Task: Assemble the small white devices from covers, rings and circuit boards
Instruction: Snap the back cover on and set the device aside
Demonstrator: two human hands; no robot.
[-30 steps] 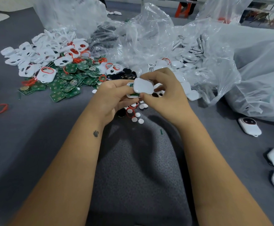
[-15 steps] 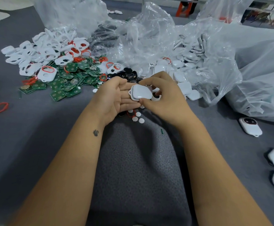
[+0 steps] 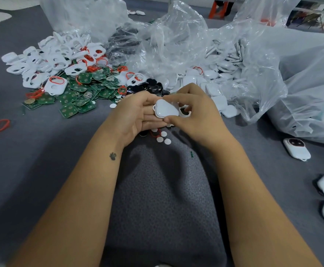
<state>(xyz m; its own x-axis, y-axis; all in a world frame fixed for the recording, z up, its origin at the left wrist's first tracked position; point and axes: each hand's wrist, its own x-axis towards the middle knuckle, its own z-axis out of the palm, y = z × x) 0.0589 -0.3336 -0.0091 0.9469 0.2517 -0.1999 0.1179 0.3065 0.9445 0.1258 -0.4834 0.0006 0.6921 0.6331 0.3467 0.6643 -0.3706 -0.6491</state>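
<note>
While both hands (image 3: pixel 138 116) (image 3: pixel 197 116) pinch the white device (image 3: pixel 167 110), bare grey mat (image 3: pixel 32 160) flanks them.

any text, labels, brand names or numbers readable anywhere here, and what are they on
None: no word, number or brand can be read in this view.
Green circuit boards: only round gold pads show; any print is too small to read.
White device between the left hand and right hand: plain, no marking.
Finished devices at the right: dark windows, no legible text.
Left forearm mark: a small figure, not lettering.
</note>
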